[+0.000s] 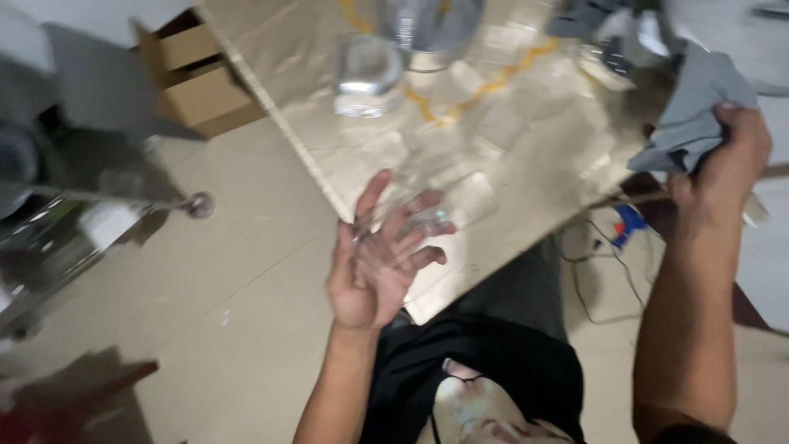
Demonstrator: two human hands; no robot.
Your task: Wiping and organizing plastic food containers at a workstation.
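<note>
At the near edge of the pale, glossy table top (509,148), the left hand (380,259) is spreading its fingers (427,234), palm up, around a small clear glass object (415,215); the blur is hiding whether the fingers are actually pressing on it or only cupping it. At about three o'clock from that hand, the right hand (727,164) is closing its fingers tightly on one crumpled grey cloth (690,115) at the table's right corner. Toward twelve o'clock from the left hand, two shiny silver containers are standing on the table: one squat clear-and-silver jar (367,70) and one larger metallic vessel (429,25) behind it. At ten o'clock, one open brown cardboard box (197,78) is sitting on the tiled floor (230,312) beside the table. At four o'clock, below the table's edge, one small blue and red object (629,222) is lying near black cables (600,271).
</note>
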